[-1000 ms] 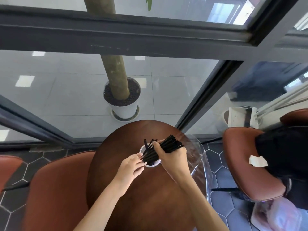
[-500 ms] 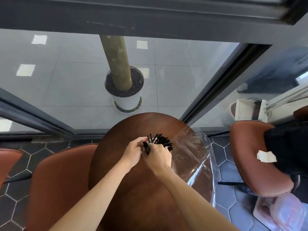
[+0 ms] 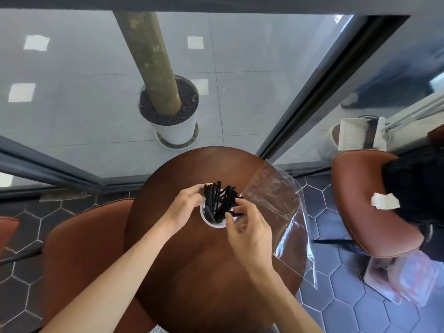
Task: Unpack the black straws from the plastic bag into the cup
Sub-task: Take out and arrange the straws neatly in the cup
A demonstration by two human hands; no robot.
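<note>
Standing in the cup [image 3: 208, 219], the black straws [image 3: 219, 200] are thin, matte sticks, their long axes near upright, fanning away from me with cut tips splayed unevenly above the rim. That cup is round, pale and translucent, and it sits near the middle of the round, dark brown, glossy wooden worktop [image 3: 192, 272]. My left hand [image 3: 185, 207] comes in from the left with fingers curled against the cup's side and the outer straws, steadying them. My right hand [image 3: 249, 230] hovers at the right of the cup, fingers loosely bent, fingertips brushing the straws; I cannot tell whether it pinches any. Just right of it the clear plastic bag [image 3: 278, 207] lies flat and crinkled, hanging over the worktop's edge. Brown padded chairs [image 3: 355, 200] flank the worktop.
</note>
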